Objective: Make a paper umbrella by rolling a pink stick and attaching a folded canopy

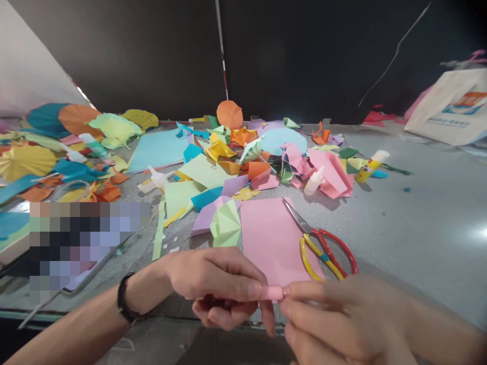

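Observation:
Both my hands meet at the table's near edge, pinching one small folded strip of pink paper [272, 292]. My left hand [213, 286] grips its left end between thumb and fingers, and a dark band sits on that wrist. My right hand [335, 319] pinches the right end with thumb and forefinger. Just beyond the strip lies a flat pink paper sheet [268, 238]. Red and yellow scissors [321, 248] rest on the sheet's right edge, blades pointing away from me.
Heaps of coloured paper scraps and folded fans [228, 152] cover the grey table [418, 218]. Glue bottles [371, 166] [315, 181] stand among them. A white bag [449, 109] sits at the far right. A blurred flat object [83, 243] lies to my left.

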### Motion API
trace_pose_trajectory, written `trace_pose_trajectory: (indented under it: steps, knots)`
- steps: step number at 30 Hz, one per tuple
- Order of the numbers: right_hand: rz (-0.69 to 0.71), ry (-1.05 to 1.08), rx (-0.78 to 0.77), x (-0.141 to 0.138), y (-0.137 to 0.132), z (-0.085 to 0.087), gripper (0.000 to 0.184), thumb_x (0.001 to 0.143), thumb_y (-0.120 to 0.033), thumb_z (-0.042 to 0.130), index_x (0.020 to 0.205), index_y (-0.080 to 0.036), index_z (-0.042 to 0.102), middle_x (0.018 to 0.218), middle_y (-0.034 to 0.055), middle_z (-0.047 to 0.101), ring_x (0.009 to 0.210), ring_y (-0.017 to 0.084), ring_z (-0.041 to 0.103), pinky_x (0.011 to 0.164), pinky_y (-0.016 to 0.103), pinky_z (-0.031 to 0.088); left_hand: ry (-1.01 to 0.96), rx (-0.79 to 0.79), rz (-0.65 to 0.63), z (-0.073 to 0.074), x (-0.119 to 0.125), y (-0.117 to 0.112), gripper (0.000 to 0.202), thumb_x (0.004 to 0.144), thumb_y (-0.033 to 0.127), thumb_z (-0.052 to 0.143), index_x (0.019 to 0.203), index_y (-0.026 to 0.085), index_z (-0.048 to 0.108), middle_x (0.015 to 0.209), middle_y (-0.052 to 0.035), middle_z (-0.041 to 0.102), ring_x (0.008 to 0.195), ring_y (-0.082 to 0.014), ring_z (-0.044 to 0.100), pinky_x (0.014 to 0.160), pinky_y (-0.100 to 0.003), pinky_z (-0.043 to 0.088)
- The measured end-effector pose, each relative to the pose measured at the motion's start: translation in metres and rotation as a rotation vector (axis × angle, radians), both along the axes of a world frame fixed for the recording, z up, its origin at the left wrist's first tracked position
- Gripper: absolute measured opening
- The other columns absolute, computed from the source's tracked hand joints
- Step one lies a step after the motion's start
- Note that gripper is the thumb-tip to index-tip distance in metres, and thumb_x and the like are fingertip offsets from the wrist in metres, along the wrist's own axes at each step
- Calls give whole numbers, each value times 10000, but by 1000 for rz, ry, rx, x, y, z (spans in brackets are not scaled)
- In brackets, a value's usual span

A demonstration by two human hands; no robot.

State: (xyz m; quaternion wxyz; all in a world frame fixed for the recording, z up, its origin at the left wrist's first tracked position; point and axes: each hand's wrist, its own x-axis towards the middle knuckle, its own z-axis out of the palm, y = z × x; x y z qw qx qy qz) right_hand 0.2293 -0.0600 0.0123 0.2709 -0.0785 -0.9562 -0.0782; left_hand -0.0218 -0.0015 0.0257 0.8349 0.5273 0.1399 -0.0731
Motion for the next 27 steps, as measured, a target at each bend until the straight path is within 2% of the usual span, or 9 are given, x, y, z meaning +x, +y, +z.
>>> trace_pose_trajectory:
  steps: [4, 7, 9, 12, 14, 17, 19, 22, 27]
  knots:
    - [114, 4, -13, -2, 7, 3, 105, 986, -208, 608, 927, -271, 668, 999, 5, 728, 898, 143, 692, 911, 213, 621, 51, 88, -11, 1, -2, 3, 447, 1040, 517, 552, 747, 189, 477, 549, 67, 383, 429, -72, 320, 351, -167, 249]
    - [102, 42, -45, -6, 4, 10, 145, 971, -126, 578, 929, -233, 666, 1004, 40, 728, 967, 168, 688, 850, 246, 623, 73, 288, 53, 4, -3, 2, 407, 1038, 540, 542, 854, 177, 549, 570, 69, 408, 444, -73, 328, 384, -169, 273]
    - [35, 91, -123, -9, 3, 17, 228, 980, -68, 475, 916, -205, 647, 978, 56, 726, 940, 157, 685, 788, 236, 614, 72, 470, 114, 7, -3, 2, 381, 1050, 514, 519, 941, 161, 611, 584, 58, 439, 485, -85, 364, 428, -173, 303]
    - [-162, 105, -357, -10, 3, 27, 287, 979, -25, 373, 947, -190, 605, 886, 34, 695, 724, 109, 642, 644, 187, 576, 28, 703, 175, 10, -1, 1, 358, 1080, 416, 465, 969, 136, 659, 606, 35, 490, 546, -101, 428, 508, -183, 364]
    - [-237, 103, -415, -7, 2, 29, 288, 958, -3, 382, 966, -204, 588, 953, 33, 677, 762, 105, 656, 691, 188, 585, 11, 805, 187, 11, 0, 0, 347, 1087, 374, 448, 1014, 122, 676, 624, 27, 528, 557, -105, 461, 540, -187, 394]
    - [-235, 107, -381, 1, 2, 24, 309, 906, 51, 429, 982, -213, 571, 1188, 74, 602, 1056, 150, 675, 881, 255, 600, 18, 960, 217, 11, -1, -1, 331, 1084, 348, 458, 1074, 115, 693, 672, 6, 602, 581, -108, 504, 570, -190, 413]
    - [-234, 114, -450, 4, 2, 20, 300, 913, 65, 458, 1002, -208, 548, 1271, 89, 533, 1086, 143, 662, 877, 249, 598, 34, 1059, 247, 12, -1, -3, 320, 1078, 345, 472, 1085, 122, 702, 741, -19, 665, 620, -117, 550, 598, -198, 428]
    - [-251, 164, -568, 4, 3, 18, 253, 960, 36, 499, 993, -215, 515, 1301, 82, 485, 1008, 106, 667, 837, 237, 592, 85, 1168, 272, 14, -1, -7, 322, 1081, 338, 463, 1091, 135, 712, 883, -59, 740, 705, -137, 633, 633, -210, 449]
    - [-307, 233, -650, -1, 8, 23, 253, 944, 7, 546, 989, -242, 539, 1281, 68, 508, 1253, 171, 587, 961, 288, 572, 97, 1292, 340, 13, 2, -12, 260, 1079, 266, 479, 1132, 150, 705, 1018, -63, 767, 848, -147, 699, 728, -211, 479]
